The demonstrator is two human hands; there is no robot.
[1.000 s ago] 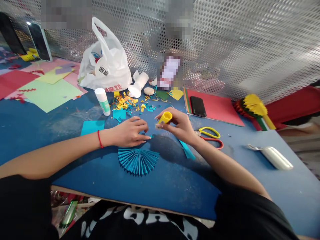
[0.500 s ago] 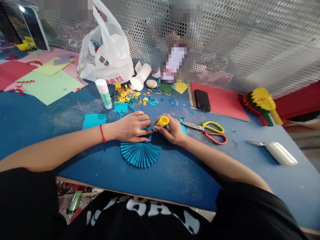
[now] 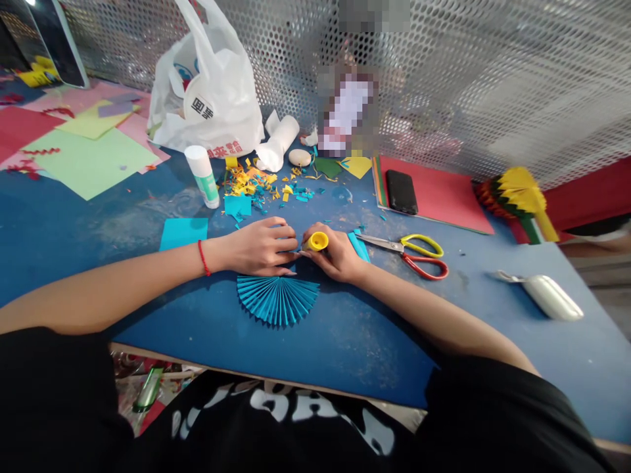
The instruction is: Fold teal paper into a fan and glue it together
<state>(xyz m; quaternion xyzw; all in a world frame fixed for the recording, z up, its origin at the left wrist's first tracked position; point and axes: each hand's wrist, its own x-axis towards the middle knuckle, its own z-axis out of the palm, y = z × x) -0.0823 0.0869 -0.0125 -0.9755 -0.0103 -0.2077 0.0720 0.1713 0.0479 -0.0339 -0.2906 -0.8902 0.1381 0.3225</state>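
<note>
Looks like the right hand (image 3: 335, 256) has a short yellow plastic tube (image 3: 316, 242) pinched firmly in its fingers, long axis tipped down toward the left hand (image 3: 259, 247), whose curled fingers sit just beside it (can't tell if they're holding anything), with a teal pleated paper fan (image 3: 277, 299) right below.

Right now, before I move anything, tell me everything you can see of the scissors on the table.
The scissors lie flat on the blue table top, their metal blades closed and pointing toward the right hand, with the tips beside a teal paper strip. Their two plastic loop handles, one yellow and one red, spread apart. A red sheet lies just beyond them.
</note>
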